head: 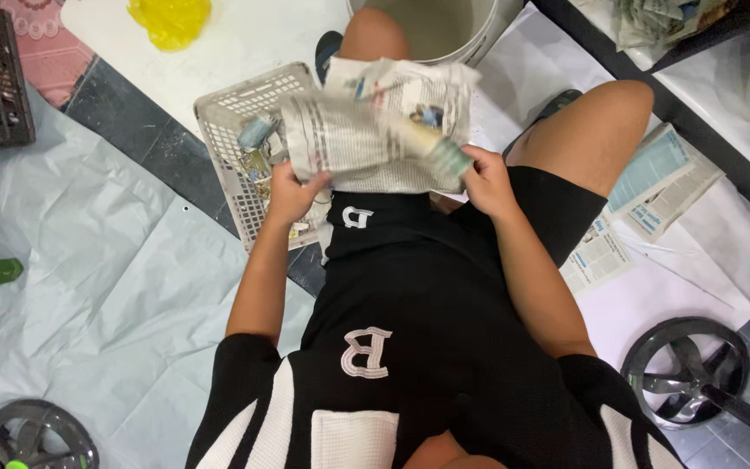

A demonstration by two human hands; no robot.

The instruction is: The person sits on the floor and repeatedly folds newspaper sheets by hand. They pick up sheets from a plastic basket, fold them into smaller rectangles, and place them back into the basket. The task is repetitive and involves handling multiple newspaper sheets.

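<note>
Sitting with knees apart, the person holds a sheet of newspaper [366,130] over their lap, near the middle of the view. A small thing with a green end [434,146] lies on the paper toward the right, partly covered, so the wrapping looks about half done; the paper is bunched but not closed all round. The left hand [292,193] is curled tight on the left edge of the sheet, fingers tucked under. The right hand [486,181] pinches the right edge, just beside the green end, with its fingers closed on the paper. Both arms bend in from the sides and meet at the lap. To the left, touching the paper, stands a white plastic basket [219,122] with a few wrapped bundles [258,135] inside, so some pieces look finished. On the floor to the right lie more newspaper sheets [653,187], flat and unused. A big grey bucket [444,30] sits on the far side, past the knees.
</note>
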